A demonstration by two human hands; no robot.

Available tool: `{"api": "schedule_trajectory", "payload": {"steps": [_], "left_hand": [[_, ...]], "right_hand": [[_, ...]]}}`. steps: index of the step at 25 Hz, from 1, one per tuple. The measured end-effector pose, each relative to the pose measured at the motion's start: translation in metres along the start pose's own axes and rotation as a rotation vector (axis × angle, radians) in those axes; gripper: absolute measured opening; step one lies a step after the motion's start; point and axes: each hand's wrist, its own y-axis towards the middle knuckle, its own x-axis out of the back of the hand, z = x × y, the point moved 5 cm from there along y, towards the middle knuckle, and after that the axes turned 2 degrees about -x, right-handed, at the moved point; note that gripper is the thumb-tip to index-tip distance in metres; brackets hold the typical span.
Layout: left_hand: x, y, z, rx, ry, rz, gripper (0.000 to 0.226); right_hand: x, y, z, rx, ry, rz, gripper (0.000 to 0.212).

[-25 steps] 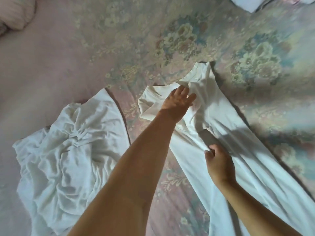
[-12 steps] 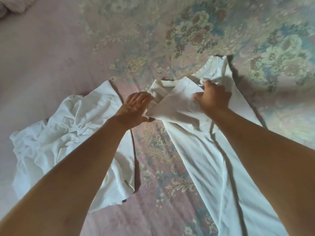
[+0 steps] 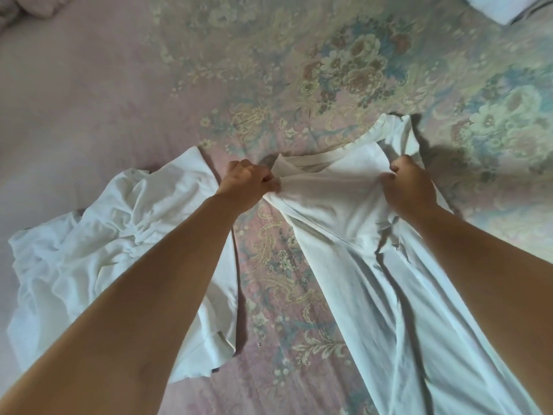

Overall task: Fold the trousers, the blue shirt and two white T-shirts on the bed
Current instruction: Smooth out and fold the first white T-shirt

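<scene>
A white T-shirt [image 3: 353, 235] lies stretched on the floral bed cover, its collar pointing away from me and its body running toward the lower right. My left hand [image 3: 245, 181] grips the shirt's left shoulder with curled fingers. My right hand [image 3: 410, 187] grips the cloth at the right shoulder, just below the collar. A second white T-shirt [image 3: 98, 244] lies crumpled on the left, partly hidden under my left forearm. I cannot see the trousers.
The floral bed cover [image 3: 299, 94] spreads around both shirts. A folded pale blue cloth [image 3: 502, 7] shows at the top right corner. A pink pillow edge [image 3: 27, 7] sits at the top left.
My left hand has closed on the shirt's left shoulder, where it hovered open half a second ago. My right hand stays at the right shoulder, and the shirt's top is pulled wider.
</scene>
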Motion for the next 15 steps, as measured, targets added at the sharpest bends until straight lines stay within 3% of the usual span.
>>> {"api": "schedule_trajectory", "payload": {"steps": [3,5,8,11,13,15], "left_hand": [[-0.015,0.001,0.001,0.116,-0.003,0.001,0.035],[-0.014,-0.002,0.002,0.154,-0.022,-0.071,0.032],[-0.010,-0.002,-0.001,0.157,0.165,-0.141,0.037],[-0.016,-0.002,-0.014,0.149,0.443,-0.100,0.042],[-0.023,-0.011,-0.035,0.093,0.450,-0.268,0.046],[-0.047,-0.024,-0.063,-0.093,0.305,-0.273,0.057]], "right_hand": [[-0.008,0.013,0.005,-0.038,0.047,0.031,0.048],[-0.006,0.021,0.007,-0.062,0.032,-0.006,0.041],[0.003,0.026,0.010,0.015,-0.041,-0.128,0.027],[-0.004,0.022,0.010,0.043,-0.223,-0.157,0.032],[-0.008,0.004,0.015,0.186,-0.327,-0.303,0.044],[-0.028,-0.023,0.015,0.521,-0.391,-0.281,0.053]]}}
